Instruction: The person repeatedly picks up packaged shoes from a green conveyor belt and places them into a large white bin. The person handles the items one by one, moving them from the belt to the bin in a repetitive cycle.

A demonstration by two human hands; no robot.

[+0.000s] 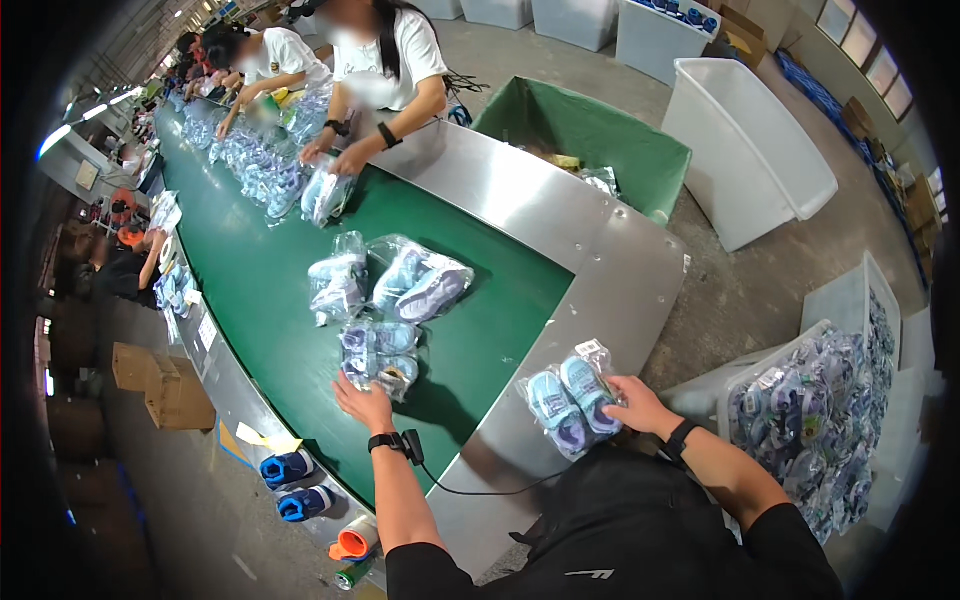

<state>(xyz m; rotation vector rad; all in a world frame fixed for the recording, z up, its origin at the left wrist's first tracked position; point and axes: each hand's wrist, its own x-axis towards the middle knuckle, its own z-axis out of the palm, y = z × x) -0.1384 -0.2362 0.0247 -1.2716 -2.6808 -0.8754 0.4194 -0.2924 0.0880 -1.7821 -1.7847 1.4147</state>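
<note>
On the metal edge of the table, a light-blue pair of sneakers in a clear plastic bag (pixel 572 405) is gripped at its right side by my right hand (pixel 637 408), thumb over the shoes. My left hand (pixel 366 405) reaches over the green belt (pixel 470 385), its fingers spread against the near end of another bagged pair of blue and purple sneakers (pixel 380 345). Just beyond lie two more bagged pairs, one paler (pixel 340 278) and one with a purple sole (pixel 425 283) showing. Part of my left fingers is hidden by the wrist angle.
A white bin of bagged shoes (pixel 800 410) stands at my right. Beyond the table are a green bin (pixel 590 120) and a white bin (pixel 745 150). Dark-blue shoes (pixel 290 485) and an orange tape roll (pixel 355 540) sit at the left edge. Co-workers (pixel 385 70) handle bagged shoes up the belt.
</note>
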